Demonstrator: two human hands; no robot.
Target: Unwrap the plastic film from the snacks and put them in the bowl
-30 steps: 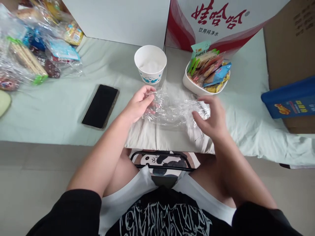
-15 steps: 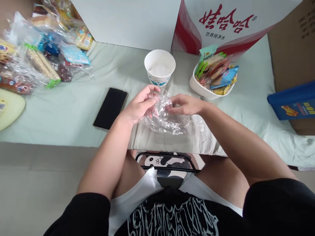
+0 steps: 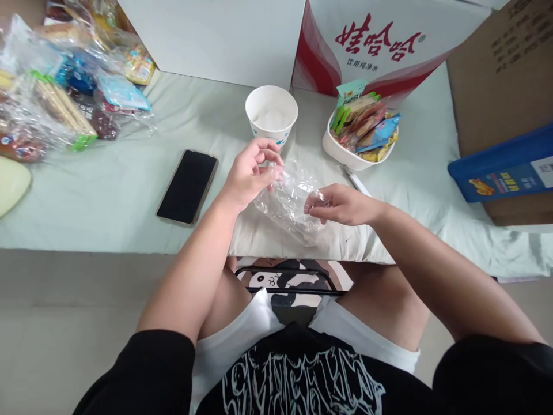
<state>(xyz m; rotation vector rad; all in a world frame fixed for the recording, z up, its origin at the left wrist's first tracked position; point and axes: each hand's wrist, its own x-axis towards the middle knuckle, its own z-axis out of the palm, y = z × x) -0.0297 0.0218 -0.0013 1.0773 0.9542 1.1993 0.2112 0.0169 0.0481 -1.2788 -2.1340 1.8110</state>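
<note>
One thin, clear, crinkly bag (image 3: 287, 202) is held over the wrinkled, pale green cloth (image 3: 103, 196), near its front edge. It is pinched by the thumb and fingers of the left hand (image 3: 250, 174). It is touched by the bent fingers of the right hand (image 3: 343, 206); whether it is clamped there cannot be told. One round paper cup (image 3: 283, 136), one flat phone (image 3: 187, 187) and one white tub (image 3: 339, 153) of snacks are set around. Grey floor (image 3: 86, 311) is seen below.

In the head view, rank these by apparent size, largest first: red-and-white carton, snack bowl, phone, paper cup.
1. Red-and-white carton
2. Snack bowl
3. Phone and paper cup: too alike to rank
</note>
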